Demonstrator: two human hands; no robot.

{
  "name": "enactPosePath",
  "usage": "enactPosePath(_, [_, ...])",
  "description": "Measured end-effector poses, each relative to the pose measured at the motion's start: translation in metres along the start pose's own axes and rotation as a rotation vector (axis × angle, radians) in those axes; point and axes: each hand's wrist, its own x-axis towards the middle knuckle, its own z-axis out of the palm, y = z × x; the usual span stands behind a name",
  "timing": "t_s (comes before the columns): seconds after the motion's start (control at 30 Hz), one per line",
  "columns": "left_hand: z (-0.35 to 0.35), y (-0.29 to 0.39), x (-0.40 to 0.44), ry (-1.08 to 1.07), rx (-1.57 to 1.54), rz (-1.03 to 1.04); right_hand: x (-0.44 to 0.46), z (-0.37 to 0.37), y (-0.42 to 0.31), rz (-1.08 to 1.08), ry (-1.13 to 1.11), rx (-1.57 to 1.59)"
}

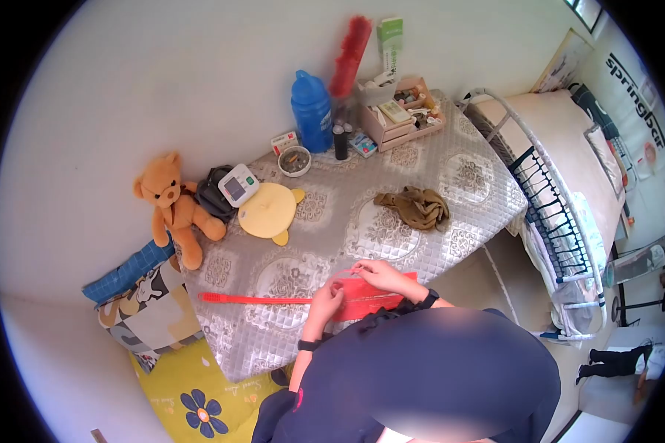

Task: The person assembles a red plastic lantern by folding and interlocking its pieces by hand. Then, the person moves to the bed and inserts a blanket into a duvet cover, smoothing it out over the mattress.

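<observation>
On the patterned tablecloth point(332, 221) lies a flat red item point(362, 299) at the near edge, partly hidden by my arms. A long red strip point(255, 299) extends left from it. My left hand point(328, 298) is closed beside the left end of the flat red item; what its fingers hold is too small to make out. My right hand point(372, 273) is pinched above the red item, on a small pinkish piece point(355, 270) near the fingertips. A crumpled brown cloth point(420, 208) rests farther back to the right.
Along the wall stand a teddy bear point(177, 199), a blood pressure monitor point(239, 184), a yellow pad point(267, 212), an ashtray point(295, 161), a blue bottle point(312, 114) and an organizer box point(399, 133). A railed bed point(547, 140) is on the right. A distant person point(628, 362) stands far right.
</observation>
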Motion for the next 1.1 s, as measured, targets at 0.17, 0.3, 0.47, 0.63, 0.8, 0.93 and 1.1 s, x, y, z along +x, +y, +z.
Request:
enactPosePath(0.17, [-0.014,0.008,-0.005,0.200,-0.301,-0.226,-0.004,-0.021,0.003,0.092,0.093,-0.111])
enactPosePath(0.3, [-0.033,0.004,-0.003,0.177,-0.561,-0.242,-0.010,-0.023,0.029,0.031,-0.018,-0.419])
enactPosePath(0.47, [-0.042,0.024,-0.003,0.114,-0.639,-0.170,-0.016,0.008,0.020,-0.172,-0.117,-0.400])
enactPosePath(0.63, [-0.035,0.069,-0.009,-0.002,-0.649,-0.004,-0.007,0.025,-0.001,-0.238,-0.147,-0.219])
enactPosePath(0.8, [-0.043,0.094,-0.012,0.047,-0.633,0.095,0.000,0.008,-0.026,-0.292,0.030,-0.204])
enactPosePath(0.93, [-0.040,0.066,0.003,0.082,-0.138,0.158,0.003,0.004,-0.012,-0.186,0.108,-0.164])
enactPosePath(1.1, [-0.004,0.039,0.024,0.040,0.039,0.253,0.001,0.003,-0.006,-0.131,0.108,-0.157])
